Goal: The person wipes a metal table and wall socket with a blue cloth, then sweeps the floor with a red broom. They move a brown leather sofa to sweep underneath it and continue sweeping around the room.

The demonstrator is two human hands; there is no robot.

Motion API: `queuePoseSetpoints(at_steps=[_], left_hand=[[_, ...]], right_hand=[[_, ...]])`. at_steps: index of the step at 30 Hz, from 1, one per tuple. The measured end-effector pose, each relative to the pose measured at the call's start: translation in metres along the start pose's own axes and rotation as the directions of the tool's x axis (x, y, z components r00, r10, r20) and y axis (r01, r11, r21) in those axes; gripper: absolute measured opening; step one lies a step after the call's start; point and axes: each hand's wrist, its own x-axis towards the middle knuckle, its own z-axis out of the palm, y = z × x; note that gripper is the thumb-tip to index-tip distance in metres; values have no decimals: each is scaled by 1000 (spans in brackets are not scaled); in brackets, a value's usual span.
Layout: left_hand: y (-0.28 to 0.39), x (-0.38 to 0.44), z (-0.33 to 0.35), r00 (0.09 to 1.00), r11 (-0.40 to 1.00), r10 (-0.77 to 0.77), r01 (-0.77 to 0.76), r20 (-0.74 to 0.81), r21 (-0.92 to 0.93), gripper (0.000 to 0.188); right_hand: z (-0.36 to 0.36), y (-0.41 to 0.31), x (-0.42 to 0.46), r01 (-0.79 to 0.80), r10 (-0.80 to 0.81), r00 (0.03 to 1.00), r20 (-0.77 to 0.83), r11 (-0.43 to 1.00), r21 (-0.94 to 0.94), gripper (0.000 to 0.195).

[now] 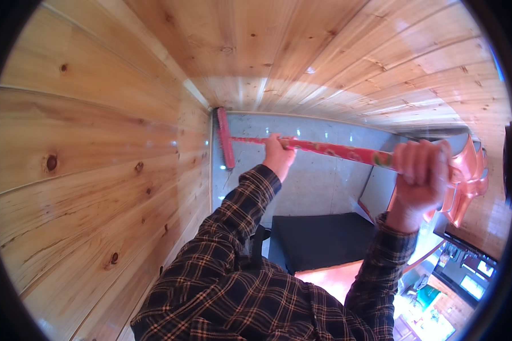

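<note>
Both hands grip a push broom by its red patterned handle [339,150]. My left hand [280,154] is wrapped around the handle's lower part, closer to the head. Higher up, my right hand [420,172] makes a fist around the upper end, nearer to the camera. The pink-red broom head [225,138] is down at the grey floor [307,183], in the corner beside the left wooden wall. Its bristles are hard to make out. A few thin strands of debris [228,181] lie on the floor just below the head.
Knotty plank walls rise at the left [89,162] and ahead [290,55]. A black-topped box-like piece [324,238] stands close before my body. Shiny copper-coloured curved objects [469,174] are beyond my right hand. Lit screens [472,286] show at the lower right.
</note>
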Motion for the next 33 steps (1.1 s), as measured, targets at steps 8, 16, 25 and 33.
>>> queuePoseSetpoints(at_steps=[8,16,25,33], left_hand=[[-11,7,-51,964,953,83,-151,253,261,6],[60,96,-1,992,996,-89,90,85,-5,6],[-46,12,-10,964,990,-128,139,-235,34,16],[-15,-60,-20,883,242,88,-468,461,850,10]], right_hand=[[9,3,18,-37,34,992,122,999,28,21],[10,76,45,-62,52,949,-311,998,-23,30],[4,0,-39,-71,-161,810,-563,927,-367,31],[-15,-2,-64,-19,6,966,-258,999,-50,20]])
